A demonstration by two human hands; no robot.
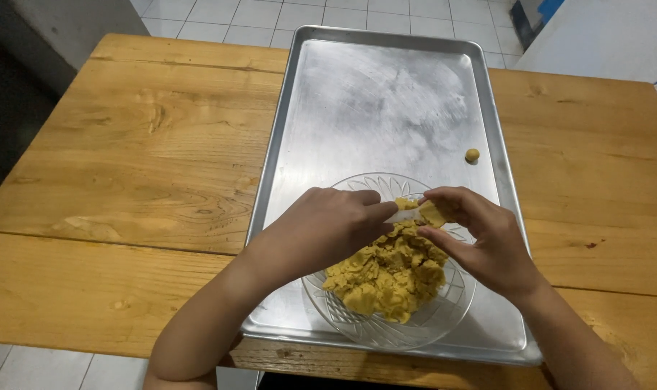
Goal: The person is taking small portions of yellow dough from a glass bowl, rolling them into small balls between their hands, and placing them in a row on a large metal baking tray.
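Beyond the two hands, the long rectangular silver metal baking tray (357, 94) runs bare and open up to its far raised rim, with only a small round yellow dough ball (472, 154) lying beyond the right hand, close to the tray's right rim. The wide pale wooden table (126, 159) spreads open to the left and right of the hands; its near edge lies just under the wrists, and tiled floor shows past the far edge. The left hand (327, 227) is closed around a thin whitish utensil (403, 215), whose handle is hidden in the fist, so its kind is hard to tell. The right hand (480, 238) pinches a small lump of yellow dough (434, 213) between thumb and fingertips, right at the utensil's tip. Directly below both grips, the round clear patterned glass bowl (444, 303) sits on the near end of the tray, holding a crumbly heap of yellow dough (386, 278); the left hand covers the bowl's left rim.
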